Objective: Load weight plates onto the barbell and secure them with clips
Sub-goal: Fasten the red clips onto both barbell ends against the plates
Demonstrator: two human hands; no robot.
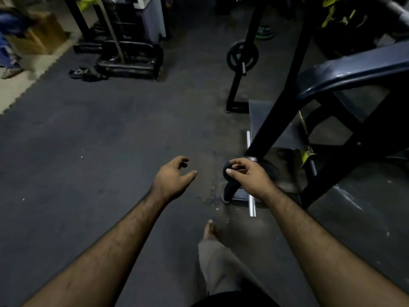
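Note:
My right hand point(245, 173) grips the top edge of a small black round plate point(228, 173) that sits low against the bench rack's near upright point(278, 111); most of the plate is hidden by my fingers and the dim light. Apart to the left, my left hand point(174, 176) hovers over the floor with relaxed fingers and holds nothing. A second black weight plate point(242, 56) hangs on a peg of the far upright. What looks like a grey barbell end point(398, 9) crosses the top right corner. I see no clips.
A silver peg point(252, 207) juts from the rack base by my right hand. The dark bench pad point(354, 72) rises on the right. A black machine frame point(130, 60) and loose straps stand at the back left. My bare foot point(209, 229) is on the rubber floor.

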